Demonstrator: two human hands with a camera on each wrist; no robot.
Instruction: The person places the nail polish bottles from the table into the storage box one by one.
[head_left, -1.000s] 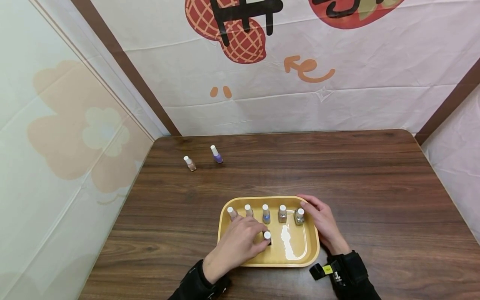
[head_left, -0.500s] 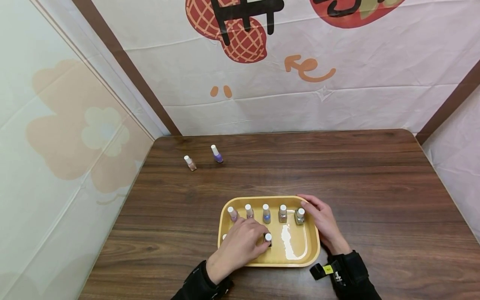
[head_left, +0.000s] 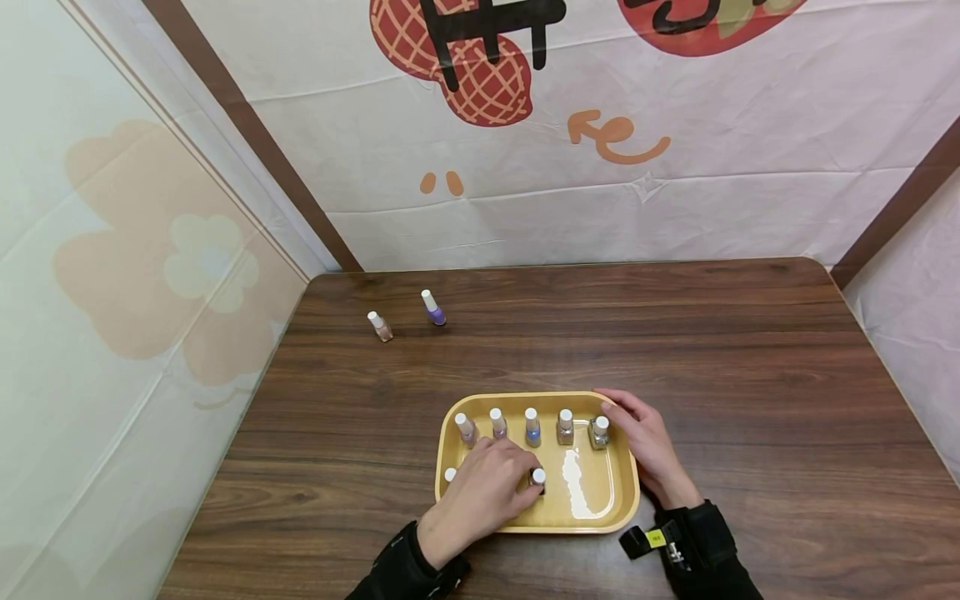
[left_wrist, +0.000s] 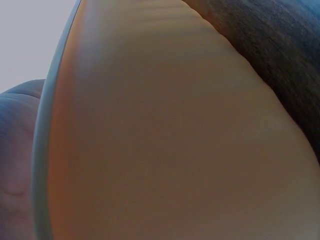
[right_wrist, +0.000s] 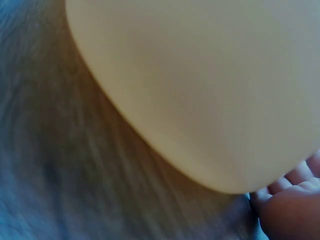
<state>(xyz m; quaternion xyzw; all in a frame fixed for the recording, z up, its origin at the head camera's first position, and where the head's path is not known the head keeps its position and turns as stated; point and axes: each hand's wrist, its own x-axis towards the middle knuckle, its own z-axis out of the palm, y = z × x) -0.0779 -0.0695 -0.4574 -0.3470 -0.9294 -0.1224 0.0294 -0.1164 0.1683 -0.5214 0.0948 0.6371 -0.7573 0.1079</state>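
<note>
In the head view my left hand [head_left: 489,483] reaches over the yellow tray [head_left: 585,527] and pinches a small nail polish bottle [head_left: 538,477] by thumb and fingers. Its white cap shows; most of its dark body is hidden. My right hand [head_left: 651,446] holds the tray's far right corner, thumb over the rim and fingers along the outside. Along the tray's back stand several white-capped nail polish bottles, among them a blue one [head_left: 532,427] and a greyish one [head_left: 598,433]. Another white cap [head_left: 450,474] peeks out left of my left hand. Both wrist views show mainly the tray's outer wall [left_wrist: 175,125].
Two more nail polish bottles, one purple [head_left: 434,308] and one brownish pink [head_left: 380,327], are at the back left of the wooden table [head_left: 750,375]. A printed fabric sheet [head_left: 712,208] hangs behind the table's far edge.
My left hand has shifted slightly right and toward me with the pinched nail polish bottle, uncovering a white cap at the tray's left. The right hand and the tray stay put.
</note>
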